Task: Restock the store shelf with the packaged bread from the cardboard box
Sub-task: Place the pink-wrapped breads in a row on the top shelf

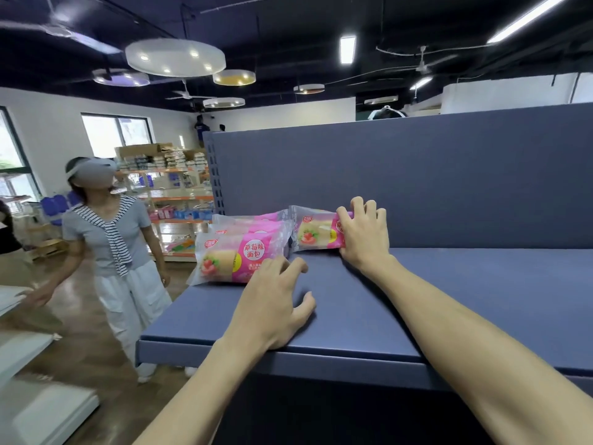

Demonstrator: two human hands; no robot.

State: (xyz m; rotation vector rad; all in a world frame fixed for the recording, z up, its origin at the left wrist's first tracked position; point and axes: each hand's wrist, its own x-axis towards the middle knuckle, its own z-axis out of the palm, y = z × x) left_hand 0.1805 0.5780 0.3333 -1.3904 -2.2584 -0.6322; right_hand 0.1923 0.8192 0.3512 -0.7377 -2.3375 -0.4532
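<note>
My right hand [364, 234] clamped on upright bread pack [316, 231], long axis along shelf [449, 284], label facing me, my left hand [272, 303] fingers apart, apparently just touching front pack [239, 255]

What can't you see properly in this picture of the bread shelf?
- Cardboard box: not in the head view at all.
- Right-hand packet: its right end is covered by the right hand.
- Packets behind the front packet: mostly hidden, so no count.
- Small print on the wrappers: too tiny.
</note>
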